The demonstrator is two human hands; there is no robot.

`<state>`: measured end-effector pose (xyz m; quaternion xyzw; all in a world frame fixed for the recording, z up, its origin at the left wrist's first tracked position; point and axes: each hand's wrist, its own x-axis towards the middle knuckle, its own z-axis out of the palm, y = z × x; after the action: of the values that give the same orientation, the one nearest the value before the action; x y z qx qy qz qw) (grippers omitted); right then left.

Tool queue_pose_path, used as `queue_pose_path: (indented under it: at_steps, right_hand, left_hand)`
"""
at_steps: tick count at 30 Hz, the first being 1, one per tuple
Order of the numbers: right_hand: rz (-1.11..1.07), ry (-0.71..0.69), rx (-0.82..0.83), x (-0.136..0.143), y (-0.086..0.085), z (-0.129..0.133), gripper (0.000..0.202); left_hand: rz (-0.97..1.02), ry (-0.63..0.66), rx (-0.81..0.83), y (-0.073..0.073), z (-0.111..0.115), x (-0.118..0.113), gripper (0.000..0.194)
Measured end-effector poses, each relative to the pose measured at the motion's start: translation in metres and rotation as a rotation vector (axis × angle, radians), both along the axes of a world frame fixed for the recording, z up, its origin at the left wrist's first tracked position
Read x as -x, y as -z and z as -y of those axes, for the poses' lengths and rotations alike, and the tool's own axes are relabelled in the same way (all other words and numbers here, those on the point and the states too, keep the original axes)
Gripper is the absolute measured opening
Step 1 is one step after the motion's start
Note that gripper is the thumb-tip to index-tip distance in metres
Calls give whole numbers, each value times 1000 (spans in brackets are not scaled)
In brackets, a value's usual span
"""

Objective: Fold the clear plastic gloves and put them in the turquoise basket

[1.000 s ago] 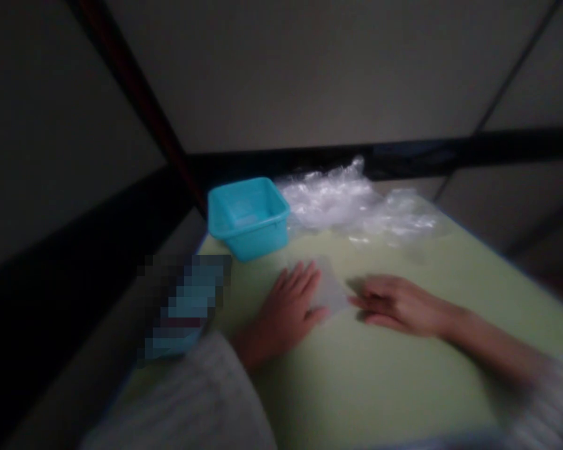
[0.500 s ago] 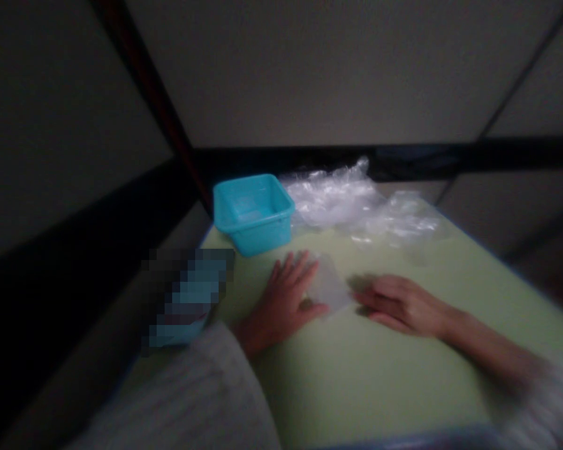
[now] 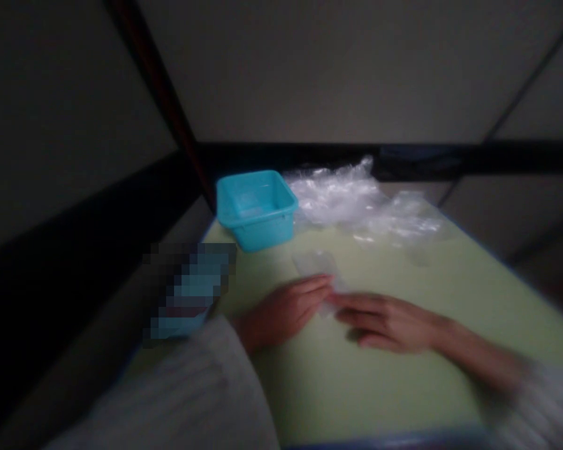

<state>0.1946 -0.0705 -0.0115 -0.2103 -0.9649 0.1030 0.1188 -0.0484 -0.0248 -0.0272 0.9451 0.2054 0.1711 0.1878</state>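
A small clear plastic bag (image 3: 319,264) lies flat on the pale green tabletop, partly covered by my hands. My left hand (image 3: 293,309) is closed over its near side, fingers pressed together and fingertips on the plastic; the thumb is mostly hidden. From the right comes my right hand (image 3: 389,322), its index finger stretched to the bag's edge and meeting the left fingertips. The other right fingers are apart, loosely bent, with nothing visible in them. Blur hides the exact contact between fingertips and bag.
Beyond my left hand stands a turquoise plastic basket (image 3: 267,232), with something pale inside. A heap of crumpled clear plastic bags (image 3: 338,197) spreads along the table's back. A pixelated flat object (image 3: 192,294) lies at the left edge. Partition panels (image 3: 338,75) rise behind the table (image 3: 366,394).
My left hand has gone from spread flat to fingers together, turned across the bag. My right hand has moved left, its index finger now reaching the left fingertips.
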Motion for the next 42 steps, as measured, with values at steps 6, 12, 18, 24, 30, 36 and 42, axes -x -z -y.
queue_pose_path:
  at_steps: [6, 12, 18, 24, 30, 36, 42]
  right_hand:
    - [33, 10, -17, -1, 1, 1, 44]
    - [35, 15, 22, 0, 0, 0, 48]
    - [12, 26, 52, 0, 0, 0, 48]
    - [24, 53, 69, 0, 0, 0, 50]
    - [55, 54, 36, 0, 2, 0, 50]
    - [59, 79, 36, 4, 0, 3, 48]
    - [45, 101, 37, 10, -1, 6, 45]
  left_hand:
    - [2, -25, 19, 0, 0, 0, 40]
    - [4, -25, 17, -1, 1, -1, 37]
    - [11, -26, 14, -2, 1, -1, 37]
    - [11, -35, 16, -2, 2, -1, 36]
    - [14, -37, -6, 1, 1, -1, 37]
    - [12, -40, 5, 0, 0, -1, 37]
    - [31, -26, 33, 3, -3, 0, 41]
